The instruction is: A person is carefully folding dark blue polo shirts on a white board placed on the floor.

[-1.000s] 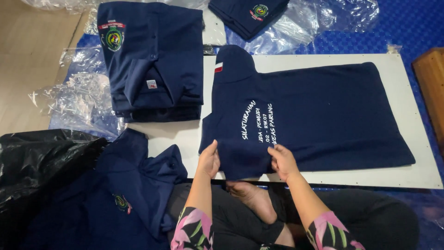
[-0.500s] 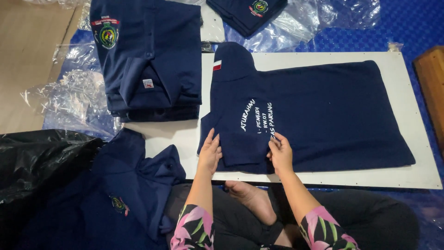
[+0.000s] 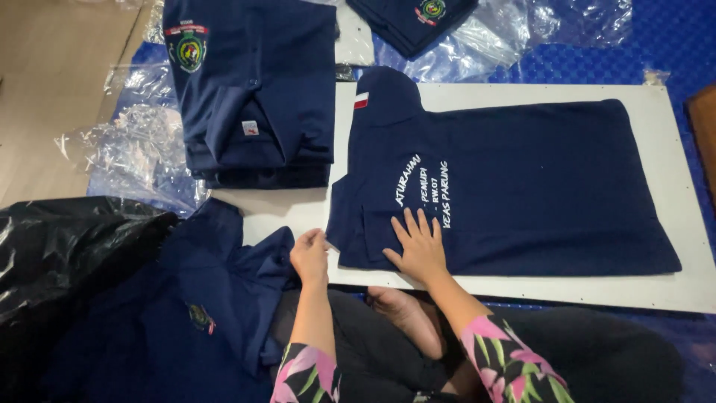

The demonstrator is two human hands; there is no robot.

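Nearest, the left hand (image 3: 309,256) curls loosely at the near-left corner of the navy folded shirt with white lettering (image 3: 507,186); whether it pinches cloth cannot be told. The right hand (image 3: 419,246) lies flat on it, fingers spread, gripping nothing. The shirt lies on a white rectangular board (image 3: 671,287), bare margin along its near edge. Beyond, a stack of navy folded shirts (image 3: 253,97) overhangs the board's left corner.

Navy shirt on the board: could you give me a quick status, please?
Right hand flat on navy shirt. Left hand at its near-left edge. Folded stack clear.
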